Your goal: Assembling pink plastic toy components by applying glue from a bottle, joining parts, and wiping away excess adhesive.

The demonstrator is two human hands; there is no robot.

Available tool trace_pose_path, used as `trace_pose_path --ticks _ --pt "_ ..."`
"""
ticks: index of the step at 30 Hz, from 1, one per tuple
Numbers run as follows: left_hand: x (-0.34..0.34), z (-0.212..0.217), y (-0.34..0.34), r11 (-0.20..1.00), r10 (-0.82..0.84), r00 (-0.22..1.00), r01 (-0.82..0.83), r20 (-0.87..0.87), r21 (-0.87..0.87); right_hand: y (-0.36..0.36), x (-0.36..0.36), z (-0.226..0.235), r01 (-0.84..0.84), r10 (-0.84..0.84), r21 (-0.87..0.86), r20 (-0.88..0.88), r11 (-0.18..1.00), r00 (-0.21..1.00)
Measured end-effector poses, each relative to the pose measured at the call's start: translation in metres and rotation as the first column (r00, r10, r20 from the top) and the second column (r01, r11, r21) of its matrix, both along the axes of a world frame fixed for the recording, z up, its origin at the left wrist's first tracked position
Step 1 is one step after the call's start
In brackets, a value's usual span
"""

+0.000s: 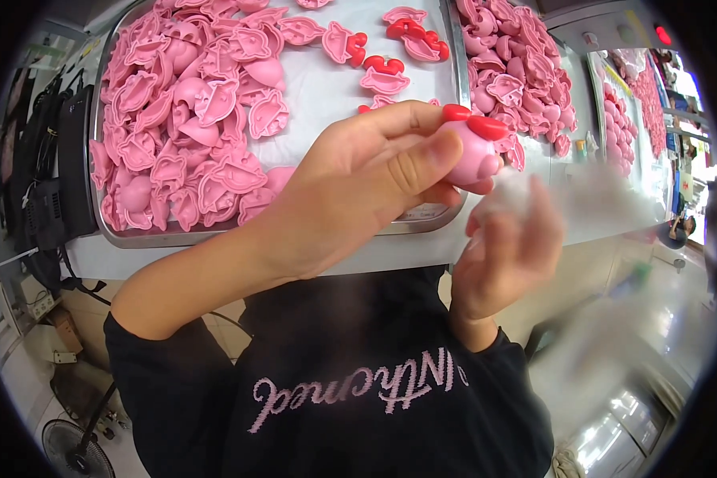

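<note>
My left hand (358,179) is closed on a rounded pink plastic piece (472,151) with a glossy red bow on top, pinched between thumb and fingers above the tray's right edge. A small pink knob sticks out of the piece's lower right. Just below and to the right is my right hand (518,247), its fingers curled and smeared by motion. A blurred white wad (519,193) shows at its fingertips; I cannot tell its kind. Several pink shells with red bows, such as this bowed shell (384,78), lie on the tray's white liner.
A metal tray (127,239) carries a heap of pink shells (191,119) on its left side. Beyond its right rim lies another pile of pink pieces (518,72). Black equipment (76,151) with cables stands at the left. A fan (76,450) is on the floor, lower left.
</note>
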State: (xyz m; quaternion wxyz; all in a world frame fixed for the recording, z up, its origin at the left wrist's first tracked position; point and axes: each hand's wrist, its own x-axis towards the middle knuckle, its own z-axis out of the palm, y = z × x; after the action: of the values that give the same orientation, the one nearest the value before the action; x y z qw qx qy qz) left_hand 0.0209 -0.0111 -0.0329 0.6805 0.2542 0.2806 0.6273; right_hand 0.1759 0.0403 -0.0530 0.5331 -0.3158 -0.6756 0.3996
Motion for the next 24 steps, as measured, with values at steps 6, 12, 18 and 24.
trace_pose_path --ticks 6,12,18,24 --pt "0.002 0.001 0.0 0.999 -0.001 0.996 0.005 0.095 -0.039 0.019 -0.007 0.017 -0.129 0.077 0.376 0.15 0.917 0.986" --pt "0.0 -0.001 0.001 0.998 0.039 0.999 -0.037 0.023 -0.056 0.008 -0.015 0.007 -0.169 0.02 0.537 0.271 0.827 0.962" --pt "0.004 -0.006 0.0 0.993 0.071 0.996 -0.076 -0.059 -0.09 0.006 -0.008 0.008 -0.167 0.012 0.535 0.282 0.828 0.959" --pt "-0.003 -0.001 -0.002 0.991 0.01 0.999 -0.015 -0.039 -0.13 0.022 0.01 0.013 -0.261 0.158 0.454 0.252 0.852 0.955"
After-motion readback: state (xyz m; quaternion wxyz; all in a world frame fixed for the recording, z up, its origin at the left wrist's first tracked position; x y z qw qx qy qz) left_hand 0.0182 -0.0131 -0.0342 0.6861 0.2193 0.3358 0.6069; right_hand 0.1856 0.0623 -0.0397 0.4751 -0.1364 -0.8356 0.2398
